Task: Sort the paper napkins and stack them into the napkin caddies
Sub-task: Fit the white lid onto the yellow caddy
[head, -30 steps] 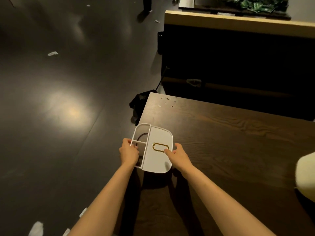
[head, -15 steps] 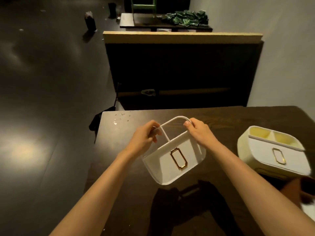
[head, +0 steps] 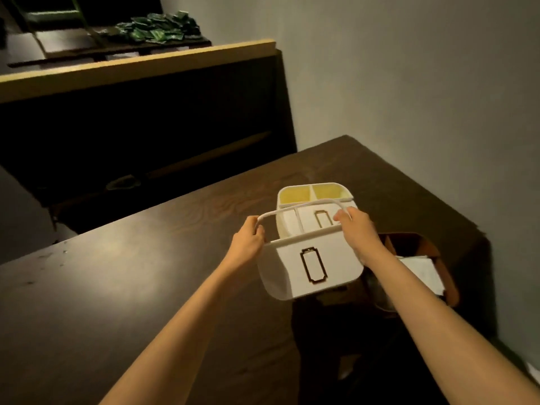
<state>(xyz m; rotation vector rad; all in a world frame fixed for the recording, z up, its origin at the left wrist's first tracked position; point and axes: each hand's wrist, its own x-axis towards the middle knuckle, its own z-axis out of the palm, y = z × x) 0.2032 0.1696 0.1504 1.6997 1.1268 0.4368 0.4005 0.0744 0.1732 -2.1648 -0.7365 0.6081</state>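
Far left, top: green packets [head: 157,32] heaped on a distant surface, behind a dark partition [head: 140,112] with a pale wood top. Dark wooden table [head: 146,273] fills the foreground.

Left hand [head: 248,241]: I read the fingers as curled round the left end of the white caddy [head: 312,267] rim. The caddy is held over the right part of the table, with its gold label frame facing me.

Just behind it, a second caddy [head: 315,197] with yellow-lit compartments stands on the table.

Right hand [head: 358,232]: grips the caddy's right rim end.

Far right: brown box [head: 450,285] holding white paper napkins [head: 420,270], partly hidden by the forearm.
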